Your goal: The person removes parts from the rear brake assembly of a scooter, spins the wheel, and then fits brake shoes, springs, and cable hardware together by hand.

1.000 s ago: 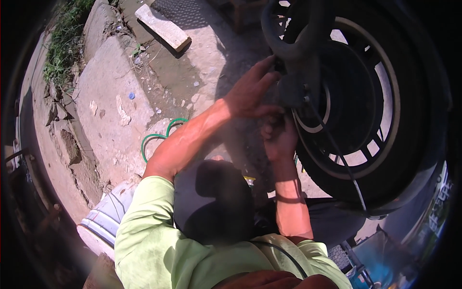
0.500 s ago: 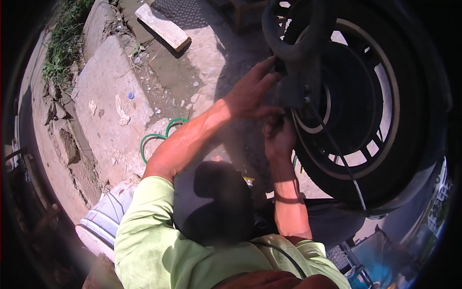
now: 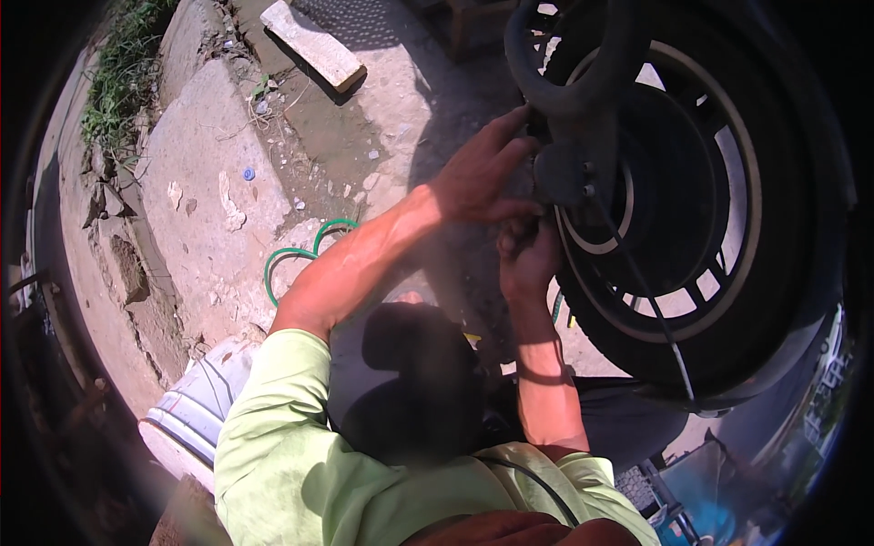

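A black wheel (image 3: 774,182) with a spoked rim fills the right side, beside a dark fork (image 3: 583,91) and a bracket (image 3: 560,173) with small bolts and a cable (image 3: 662,323). My left hand (image 3: 478,182) has its fingers apart, their tips at the bracket's left side. Just below it, my right hand (image 3: 528,259) has curled fingers under the bracket, close to my left thumb; what they grip is too dark to make out.
A green hose (image 3: 282,253) lies looped on broken concrete (image 3: 200,155), with a board (image 3: 309,45) farther up and weeds (image 3: 114,100) at the left. A white bucket (image 3: 191,409) stands at lower left. My dark-trousered leg (image 3: 391,364) is beneath my arms.
The wheel and fork sit slightly farther right in the view and the ground slightly higher. My hands keep almost the same pose, with my right hand shifted very slightly.
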A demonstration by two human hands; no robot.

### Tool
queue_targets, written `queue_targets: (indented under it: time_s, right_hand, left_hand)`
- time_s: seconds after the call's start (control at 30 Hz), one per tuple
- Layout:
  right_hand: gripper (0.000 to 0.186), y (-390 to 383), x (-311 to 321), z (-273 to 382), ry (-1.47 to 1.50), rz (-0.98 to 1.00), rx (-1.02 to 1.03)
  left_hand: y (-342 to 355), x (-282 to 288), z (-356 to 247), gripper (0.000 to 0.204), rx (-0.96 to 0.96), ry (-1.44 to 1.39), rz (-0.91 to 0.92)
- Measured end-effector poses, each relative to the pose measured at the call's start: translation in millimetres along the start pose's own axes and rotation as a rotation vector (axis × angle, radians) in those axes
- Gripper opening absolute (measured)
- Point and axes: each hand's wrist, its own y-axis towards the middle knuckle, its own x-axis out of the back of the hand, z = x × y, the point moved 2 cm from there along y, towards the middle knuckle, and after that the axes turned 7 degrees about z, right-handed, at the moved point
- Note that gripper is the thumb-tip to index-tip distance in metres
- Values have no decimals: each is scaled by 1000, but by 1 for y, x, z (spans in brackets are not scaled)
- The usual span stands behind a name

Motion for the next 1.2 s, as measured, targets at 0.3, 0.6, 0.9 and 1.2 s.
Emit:
queue_targets:
  time_s: [0.3,0.6,0.9,1.2]
  right_hand:
    - [25,-9,-15,17,550,303,-478]
    - [23,6,-2,8,739,423,-529]
    - [26,-1,-6,5,165,-81,-224]
    - [31,-8,-17,19,817,257,-622]
  left_hand:
    - [-7,6,3,85,13,29,2]
    - [-7,3,4,85,17,22,-6]
    - [-6,2,3,87,28,-5,-3]
    - [-9,4,5,87,33,5,-15]
